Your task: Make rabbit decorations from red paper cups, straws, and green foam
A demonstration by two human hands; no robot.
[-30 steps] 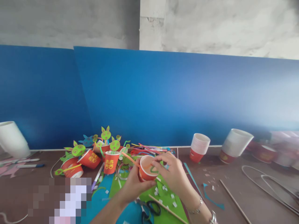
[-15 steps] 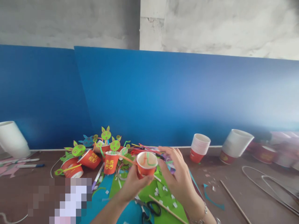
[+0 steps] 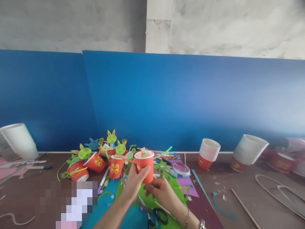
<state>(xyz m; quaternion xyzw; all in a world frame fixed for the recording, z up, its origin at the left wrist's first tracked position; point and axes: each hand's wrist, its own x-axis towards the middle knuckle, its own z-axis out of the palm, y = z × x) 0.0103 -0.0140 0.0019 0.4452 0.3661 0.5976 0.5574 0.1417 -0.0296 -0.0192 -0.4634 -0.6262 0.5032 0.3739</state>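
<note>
My left hand (image 3: 134, 181) is closed around a red paper cup (image 3: 147, 167) with a white rim, held upright above the table. Green and orange straws (image 3: 143, 152) show inside it, and a green straw end (image 3: 164, 152) sticks out at its right side. An orange strip (image 3: 125, 158) reaches out on its left. Just below the cup's base, my right hand (image 3: 159, 189) has its fingers curled in; whatever they may pinch is hidden. Under my hands lie black-handled scissors (image 3: 152, 211) on green paper (image 3: 143, 192) and blue paper (image 3: 130, 216).
Red cups with green cat faces (image 3: 115, 167) cluster at the left. A stack of paper cups (image 3: 209, 152) and a larger tilted stack (image 3: 249, 151) stand at the right. A tape roll (image 3: 181, 169), a wooden stick (image 3: 245, 208), markers (image 3: 38, 167) and paper scraps lie on the table.
The cup has turned from showing its inside to showing its side, and rose slightly to the left. My right hand moved down and left, its fingers curling beneath the cup.
</note>
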